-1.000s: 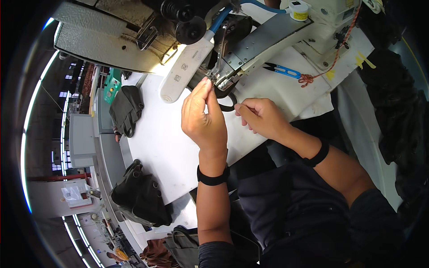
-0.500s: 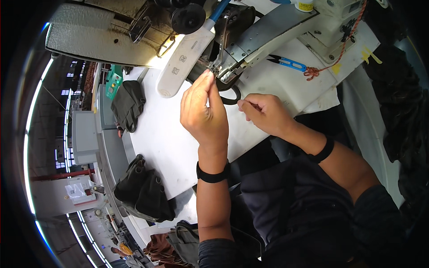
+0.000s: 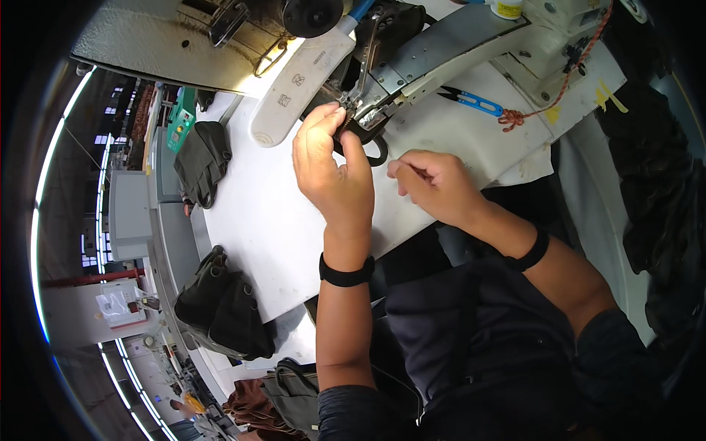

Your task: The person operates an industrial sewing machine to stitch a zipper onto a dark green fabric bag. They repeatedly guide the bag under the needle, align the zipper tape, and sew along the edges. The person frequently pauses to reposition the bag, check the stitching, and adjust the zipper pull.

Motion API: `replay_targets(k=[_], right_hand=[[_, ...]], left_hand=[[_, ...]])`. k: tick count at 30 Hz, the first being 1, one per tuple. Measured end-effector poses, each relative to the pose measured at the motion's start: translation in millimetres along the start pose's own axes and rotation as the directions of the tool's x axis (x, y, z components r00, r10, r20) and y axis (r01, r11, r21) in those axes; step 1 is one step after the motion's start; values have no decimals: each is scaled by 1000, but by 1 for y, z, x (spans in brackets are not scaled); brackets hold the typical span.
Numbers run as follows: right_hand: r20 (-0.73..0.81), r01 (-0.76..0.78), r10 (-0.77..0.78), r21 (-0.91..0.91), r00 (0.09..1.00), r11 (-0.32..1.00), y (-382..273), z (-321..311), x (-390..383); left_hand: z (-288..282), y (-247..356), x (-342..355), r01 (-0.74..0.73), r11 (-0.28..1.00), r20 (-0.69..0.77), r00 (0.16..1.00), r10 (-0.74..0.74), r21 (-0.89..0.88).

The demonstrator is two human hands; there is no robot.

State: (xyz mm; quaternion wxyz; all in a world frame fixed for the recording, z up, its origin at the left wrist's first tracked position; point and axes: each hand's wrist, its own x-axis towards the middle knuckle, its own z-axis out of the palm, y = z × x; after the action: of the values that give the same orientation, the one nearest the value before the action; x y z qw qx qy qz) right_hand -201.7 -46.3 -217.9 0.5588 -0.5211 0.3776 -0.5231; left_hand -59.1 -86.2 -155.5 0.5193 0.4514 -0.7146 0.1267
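My left hand (image 3: pixel 331 165) is raised at the sewing machine's presser foot (image 3: pixel 351 103), fingertips closed on a dark piece (image 3: pixel 343 128) beside the needle area, partly hidden by my fingers. A dark looped strap (image 3: pixel 379 153) hangs below the metal machine arm (image 3: pixel 426 55), to the right of my left fingers. My right hand (image 3: pixel 434 187) is curled just right of and below that loop, over the white table (image 3: pixel 265 242); what its fingertips hold, if anything, cannot be made out. A pale elongated panel (image 3: pixel 294 88) slants left of the presser foot.
Blue snips (image 3: pixel 471 101) with a red cord (image 3: pixel 511 117) lie at right; a small bottle (image 3: pixel 506 9) is above. Dark bags (image 3: pixel 202 162) (image 3: pixel 220 309) sit at left, brown material (image 3: pixel 246 404) lower down. A person (image 3: pixel 180 408) is distant at lower left.
The view has shifted slightly. My left fingertips have shifted a little left along the needle area, thumb lower and apart from the index tip. My right hand stays curled near the loop.
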Motion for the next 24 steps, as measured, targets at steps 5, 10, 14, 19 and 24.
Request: replay_targets(k=[5, 10, 14, 19, 24], right_hand=[[-163, 417, -484, -325, 860, 849, -64, -27, 34], [73, 158, -150, -118, 986, 980, -107, -26, 71], [69, 223, -219, -67, 973, 972, -105, -20, 79], [13, 288, -289, -128, 957, 949, -98, -15, 80], [40, 210, -207, -143, 978, 967, -107, -15, 77]], left_hand=[[-13, -12, 9, -96, 995, 38, 995, 94, 40], [-14, -6, 7, -19, 999, 67, 998, 16, 39], [-18, -20, 12, -146, 989, 73, 986, 148, -38], [-24, -24, 22, -129, 989, 133, 981, 138, -74], [-34, -23, 33, -114, 989, 221, 966, 131, -90]])
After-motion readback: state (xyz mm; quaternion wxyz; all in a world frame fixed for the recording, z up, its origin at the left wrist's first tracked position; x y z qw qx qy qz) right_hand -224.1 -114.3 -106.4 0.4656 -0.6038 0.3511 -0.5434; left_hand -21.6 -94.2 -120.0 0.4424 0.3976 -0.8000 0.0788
